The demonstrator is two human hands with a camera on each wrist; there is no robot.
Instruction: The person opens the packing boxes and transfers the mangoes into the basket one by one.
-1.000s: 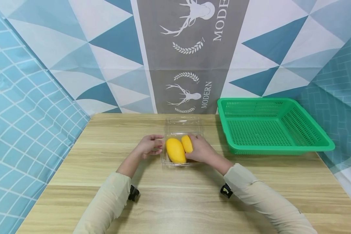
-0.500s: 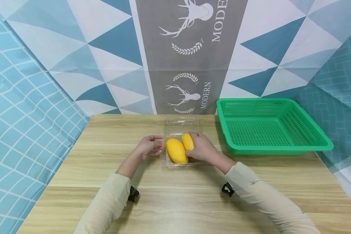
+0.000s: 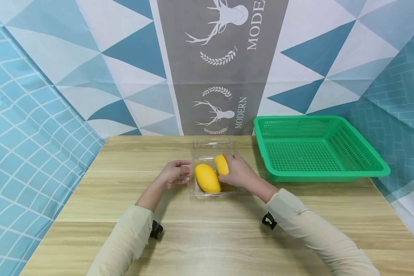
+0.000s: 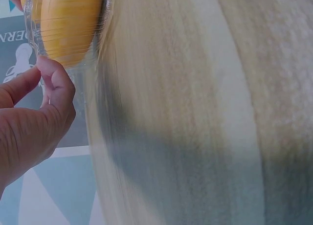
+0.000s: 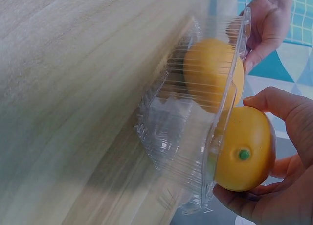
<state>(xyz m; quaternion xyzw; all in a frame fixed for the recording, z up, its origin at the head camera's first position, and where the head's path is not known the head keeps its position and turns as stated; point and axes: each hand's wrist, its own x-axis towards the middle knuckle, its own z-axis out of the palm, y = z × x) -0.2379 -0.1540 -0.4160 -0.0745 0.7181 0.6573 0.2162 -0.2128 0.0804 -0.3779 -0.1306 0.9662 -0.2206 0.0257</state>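
A clear plastic clamshell box (image 3: pixel 197 190) sits on the table with its lid tipped back. Inside, at the left, lies one yellow mango (image 3: pixel 207 178). My right hand (image 3: pixel 239 172) grips a second mango (image 5: pixel 246 149), which has a small green stem spot. In the right wrist view that mango is at the box's rim, mostly above it, with thumb and fingers around its sides. On the other side, my left hand (image 3: pixel 175 174) pinches the box's rim between thumb and forefinger (image 4: pixel 56 80), as the left wrist view shows.
A green perforated basket (image 3: pixel 267 153) stands at the back right of the wooden table (image 3: pixel 207 237). Patterned cloth (image 3: pixel 134 76) covers the wall behind, and blue tiled cloth (image 3: pixel 31 153) hangs at the left.
My right hand has shifted the gripped mango slightly up and away from the other one. The mango in the box has tilted a little. My left hand stays at the rim.
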